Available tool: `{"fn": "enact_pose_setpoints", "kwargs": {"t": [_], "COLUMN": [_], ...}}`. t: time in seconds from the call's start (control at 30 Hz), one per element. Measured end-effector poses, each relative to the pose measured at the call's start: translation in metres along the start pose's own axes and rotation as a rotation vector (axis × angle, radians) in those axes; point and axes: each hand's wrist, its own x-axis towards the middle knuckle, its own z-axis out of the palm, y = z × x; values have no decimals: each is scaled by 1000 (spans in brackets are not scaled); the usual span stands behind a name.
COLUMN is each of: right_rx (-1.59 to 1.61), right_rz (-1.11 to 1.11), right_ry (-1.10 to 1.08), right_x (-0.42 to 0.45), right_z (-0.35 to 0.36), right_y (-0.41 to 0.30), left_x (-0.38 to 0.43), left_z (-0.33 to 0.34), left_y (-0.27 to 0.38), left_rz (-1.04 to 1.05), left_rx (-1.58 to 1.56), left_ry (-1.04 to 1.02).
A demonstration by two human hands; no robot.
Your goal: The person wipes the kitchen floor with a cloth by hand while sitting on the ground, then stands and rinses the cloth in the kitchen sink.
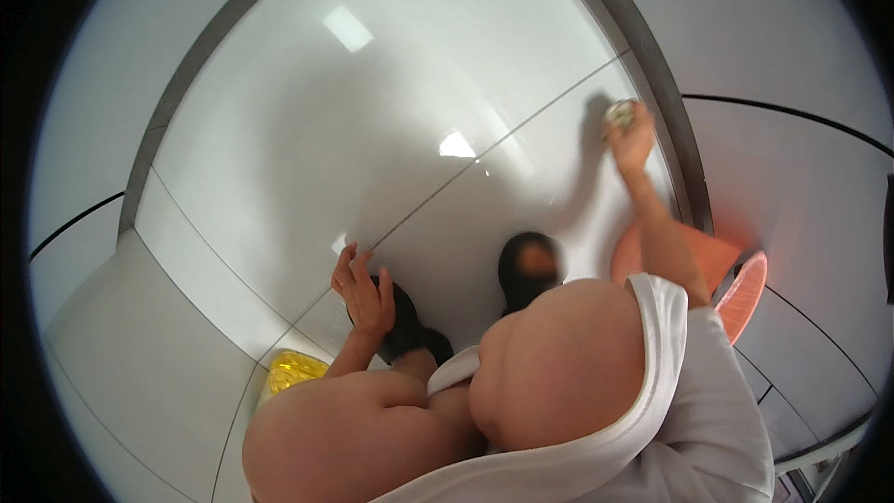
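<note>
My right hand [632,143] is stretched out to the right, low over glossy white floor tiles [454,70]. Its fingers close on a small pale wad [619,113], perhaps a cloth or scrubbing pad; my fingers cover part of it. The wad is close to the grey skirting [646,63] along the right wall. My left hand [363,293] holds nothing, with its fingers apart, in front of my dark left shoe [405,325]. Whether it touches the floor is unclear.
An orange plastic bin [744,293] stands by the right wall, partly behind my right arm. Shiny yellow plastic wrapping [295,370] lies at lower left, beside my leg. My other dark shoe [517,272] is between my hands. White panelled walls [768,28] enclose the floor.
</note>
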Motion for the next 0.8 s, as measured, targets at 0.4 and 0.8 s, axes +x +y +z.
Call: {"fn": "enact_pose_setpoints", "kwargs": {"t": [0.4, 0.8], "right_rx": [65, 205], "right_rz": [-324, -169], "right_ry": [-200, 31], "right_x": [-100, -33], "right_z": [6, 59], "right_y": [-32, -81], "left_x": [2, 3], "left_z": [3, 8], "left_y": [5, 8], "left_rz": [-1, 0], "left_rx": [27, 48], "left_ry": [-54, -75]}}
